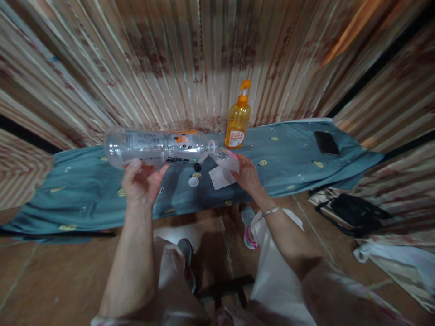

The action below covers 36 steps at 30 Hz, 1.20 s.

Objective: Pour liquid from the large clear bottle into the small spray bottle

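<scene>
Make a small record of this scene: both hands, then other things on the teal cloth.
Left hand: holds large clear plastic bottle, horizontal
Right hand: holds small clear plastic container, one end at the bottle's mouth
Far edge: transparent orange plastic pump bottle, upright
Near right hand: white scalloped sheet
Middle: white disc, small black round thing
Right side: flat black rectangular object

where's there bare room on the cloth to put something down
Two patches of the teal cloth look bare: the right stretch between the pump bottle and the dark flat object, and the left end, outside the left hand. The middle is crowded: clear bottle, clear piece in the right hand, white disc, black round piece, scalloped white piece.
</scene>
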Motion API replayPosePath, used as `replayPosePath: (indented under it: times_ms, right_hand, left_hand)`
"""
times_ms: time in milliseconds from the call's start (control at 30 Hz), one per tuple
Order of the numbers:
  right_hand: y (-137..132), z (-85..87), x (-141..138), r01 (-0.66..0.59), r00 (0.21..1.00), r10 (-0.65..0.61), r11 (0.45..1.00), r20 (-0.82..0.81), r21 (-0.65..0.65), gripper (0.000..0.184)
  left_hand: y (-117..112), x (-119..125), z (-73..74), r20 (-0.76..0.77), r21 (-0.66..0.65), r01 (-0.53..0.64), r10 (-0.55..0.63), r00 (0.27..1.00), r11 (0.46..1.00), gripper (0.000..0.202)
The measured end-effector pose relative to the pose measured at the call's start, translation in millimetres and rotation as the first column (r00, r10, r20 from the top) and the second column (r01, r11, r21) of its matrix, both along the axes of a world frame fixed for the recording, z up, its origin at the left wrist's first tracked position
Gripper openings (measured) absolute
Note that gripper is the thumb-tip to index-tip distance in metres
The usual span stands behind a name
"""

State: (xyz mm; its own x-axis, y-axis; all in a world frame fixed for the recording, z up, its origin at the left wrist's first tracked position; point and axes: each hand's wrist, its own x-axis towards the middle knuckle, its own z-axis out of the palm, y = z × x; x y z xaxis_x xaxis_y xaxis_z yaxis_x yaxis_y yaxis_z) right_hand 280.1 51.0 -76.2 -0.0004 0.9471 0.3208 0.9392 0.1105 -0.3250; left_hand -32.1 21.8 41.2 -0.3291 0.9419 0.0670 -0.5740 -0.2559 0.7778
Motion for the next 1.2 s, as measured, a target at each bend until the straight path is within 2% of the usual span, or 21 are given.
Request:
replayPosePath:
  times_ms: [167, 433, 633, 933, 1200]
  right_hand:
    - [0.3, -4.4, 1.7, -0.030, 0.999, 0.032, 0.998, -0.032, 0.057, 0.067]
    - [-0.3, -2.1, 0.0, -0.012, 1.000, 0.012, 1.000, -0.005, 0.008, 0.069]
    - [1.0, -6.3, 2.4, -0.042, 0.999, 0.044, 0.997, -0.031, 0.063, 0.068]
    - [0.2, -3.4, 0.6, -0.026, 0.999, 0.028, 0.998, -0.024, 0.050, 0.068]
    - [-0.1, -3.9, -0.8, -0.005, 1.000, 0.005, 0.999, -0.015, 0.036, 0.070]
  left_hand:
    - [0.0, -1.4, -0.6, -0.013, 0.020, 0.016, -0.015, 1.000, 1.000, 0.024]
    - [-0.2, -3.3, -1.7, -0.011, -0.001, 0.006, -0.006, 1.000, 1.000, 0.020]
    - [-1.1, -1.9, -0.1, -0.019, 0.007, 0.014, -0.014, 1.000, 1.000, 0.019]
    - [-1.3, -3.2, -1.1, -0.017, 0.012, 0.017, -0.017, 1.000, 1.000, 0.020]
    - [-1.2, -3.3, -0.2, -0.008, 0.007, 0.021, -0.021, 1.000, 1.000, 0.013]
